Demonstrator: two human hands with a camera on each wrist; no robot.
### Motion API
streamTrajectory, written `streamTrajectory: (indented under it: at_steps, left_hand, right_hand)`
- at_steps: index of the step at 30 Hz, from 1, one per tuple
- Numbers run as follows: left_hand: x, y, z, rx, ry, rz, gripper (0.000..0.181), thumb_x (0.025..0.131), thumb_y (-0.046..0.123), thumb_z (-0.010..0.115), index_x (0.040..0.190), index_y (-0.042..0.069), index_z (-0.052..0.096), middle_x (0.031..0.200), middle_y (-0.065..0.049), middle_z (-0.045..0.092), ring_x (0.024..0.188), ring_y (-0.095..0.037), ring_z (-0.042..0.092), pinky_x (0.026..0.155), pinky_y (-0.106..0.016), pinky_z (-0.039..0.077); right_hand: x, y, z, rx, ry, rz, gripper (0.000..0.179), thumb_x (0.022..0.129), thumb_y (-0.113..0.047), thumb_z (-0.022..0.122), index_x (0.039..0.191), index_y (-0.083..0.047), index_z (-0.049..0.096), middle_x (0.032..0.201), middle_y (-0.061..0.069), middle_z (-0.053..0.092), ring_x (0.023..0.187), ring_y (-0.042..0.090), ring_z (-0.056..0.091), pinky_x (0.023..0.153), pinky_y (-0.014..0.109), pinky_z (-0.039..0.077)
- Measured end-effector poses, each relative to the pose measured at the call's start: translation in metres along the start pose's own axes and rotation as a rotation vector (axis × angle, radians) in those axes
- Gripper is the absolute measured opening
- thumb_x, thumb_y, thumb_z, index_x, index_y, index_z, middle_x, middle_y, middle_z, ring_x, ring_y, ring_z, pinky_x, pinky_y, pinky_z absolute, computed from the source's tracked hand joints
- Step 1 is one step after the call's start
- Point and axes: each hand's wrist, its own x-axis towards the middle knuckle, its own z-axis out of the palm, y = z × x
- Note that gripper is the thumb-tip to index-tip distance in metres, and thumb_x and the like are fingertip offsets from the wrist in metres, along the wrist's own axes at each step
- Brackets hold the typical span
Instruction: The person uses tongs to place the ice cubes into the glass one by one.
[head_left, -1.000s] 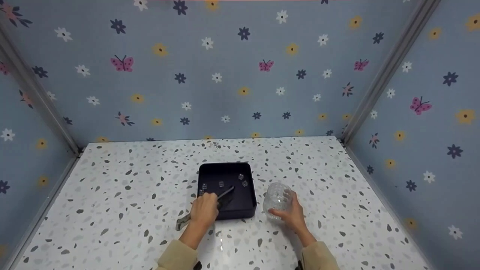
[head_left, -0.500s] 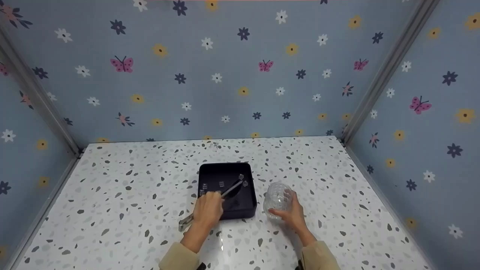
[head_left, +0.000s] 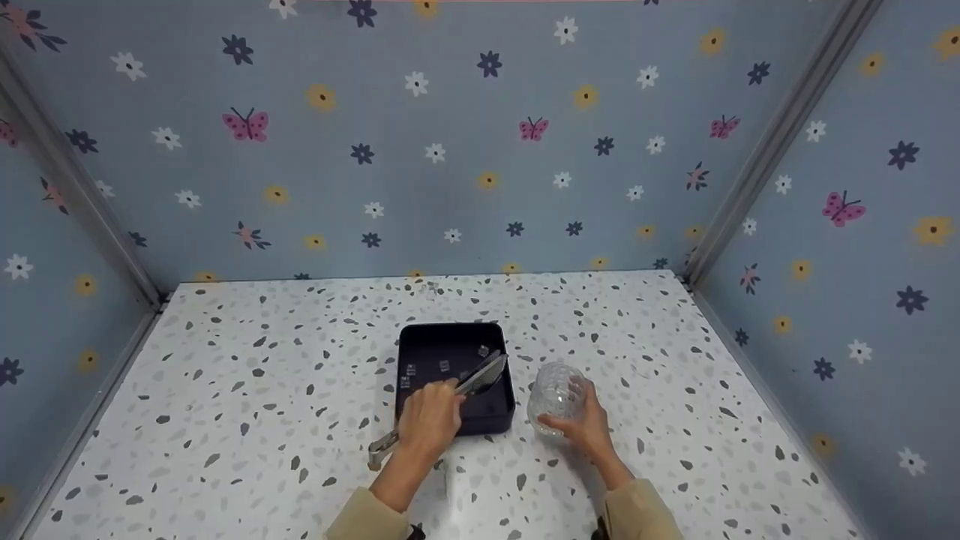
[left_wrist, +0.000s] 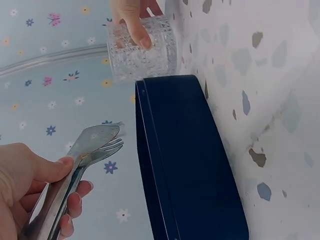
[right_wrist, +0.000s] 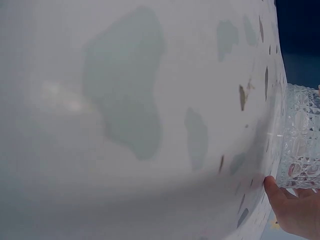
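Observation:
My left hand [head_left: 430, 416] grips metal tongs [left_wrist: 62, 192] by their arms, thumb on one side and fingers on the other. Their tips are over the right part of a dark square tray [head_left: 480, 426]. Between the tips in the left wrist view shows a faint clear bit, probably a small clear cube. Other clear cubes [head_left: 444, 366] lie on the tray floor, one [head_left: 483, 350] just beyond the tips. To the tray's right, a patterned clear glass [head_left: 553, 397] stands on the table, and my right hand [head_left: 589, 427] holds it, thumb and fingers around its side.
The speckled white table [head_left: 300, 360] runs back to a flowered blue wall [head_left: 420, 150]. Another flowered panel [head_left: 847, 300] closes the right side, with grey strips along the corners.
My left hand has moved the tongs rightward and up across the tray. One of two cubes near the tray's right side no longer shows there. The right hand and glass have stayed put.

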Motion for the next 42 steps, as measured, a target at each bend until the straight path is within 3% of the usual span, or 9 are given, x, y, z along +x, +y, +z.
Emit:
streamTrajectory:
  at_steps: [13, 29, 42]
  left_hand:
    - [0.002, 0.019, 0.002, -0.049, 0.048, 0.052, 0.011, 0.074, 0.014, 0.068, 0.076, 0.006, 0.061, 0.066, -0.007, 0.061, 0.053, -0.026, 0.058, 0.045, -0.035, 0.043]
    - [0.004, 0.043, 0.014, -0.064, 0.085, 0.137, 0.018, 0.075, 0.014, 0.067, 0.09, 0.003, 0.065, 0.074, -0.008, 0.064, 0.058, -0.022, 0.06, 0.049, -0.033, 0.046]
    - [0.007, 0.054, 0.031, -0.02, 0.109, 0.191, 0.013, 0.074, 0.014, 0.069, 0.08, 0.005, 0.063, 0.064, -0.003, 0.058, 0.052, -0.018, 0.057, 0.045, -0.031, 0.043]
  right_hand:
    - [0.003, -0.003, 0.0, -0.041, -0.005, -0.002, 0.092, 0.055, -0.034, 0.082, 0.129, -0.008, 0.034, 0.13, 0.016, 0.043, 0.117, 0.035, 0.039, 0.095, 0.046, 0.029]
    - [0.0, 0.002, -0.002, -0.01, -0.003, -0.001, 0.093, 0.055, -0.033, 0.083, 0.129, -0.008, 0.033, 0.13, 0.018, 0.042, 0.118, 0.036, 0.038, 0.096, 0.046, 0.029]
    - [-0.002, 0.001, -0.001, 0.009, 0.008, -0.02, 0.096, 0.055, -0.034, 0.083, 0.131, -0.007, 0.032, 0.128, 0.02, 0.043, 0.117, 0.037, 0.039, 0.095, 0.047, 0.03]
